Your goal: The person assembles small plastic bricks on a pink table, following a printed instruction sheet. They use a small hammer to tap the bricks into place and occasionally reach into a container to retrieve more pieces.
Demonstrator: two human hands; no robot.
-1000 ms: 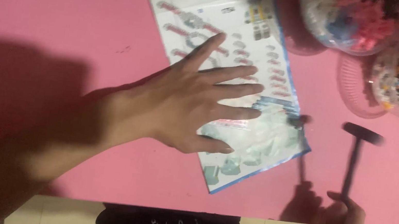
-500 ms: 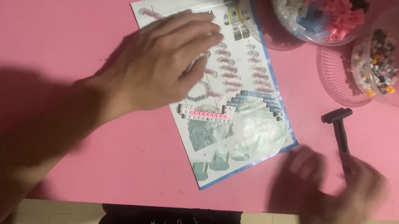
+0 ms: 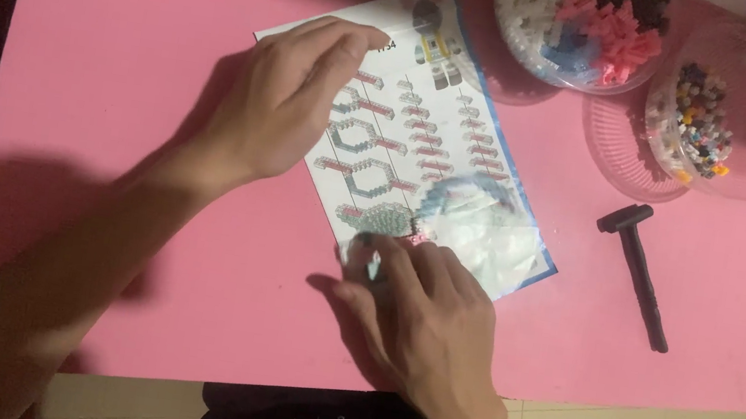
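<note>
1. Your right hand (image 3: 422, 309) rests on the near corner of the instruction sheet (image 3: 422, 139), fingertips (image 3: 367, 250) pinched narrow on what looks like a small piece at the sheet's edge; the blur makes it hard to tell whether the grip really holds it.
2. The sheet lies flat on the pink surface (image 3: 122, 58), angled, its far corner pointing away from you.
3. Your left hand (image 3: 275, 108) covers the sheet's left side, fingers curled loosely, holding nothing.
4. A small black hammer-shaped tool (image 3: 637, 266) lies on the surface to the right, apart from both hands.
5. Farther off stand a clear bowl of white and pink bricks (image 3: 579, 24) and a clear tub of small mixed pieces (image 3: 706, 120).
</note>
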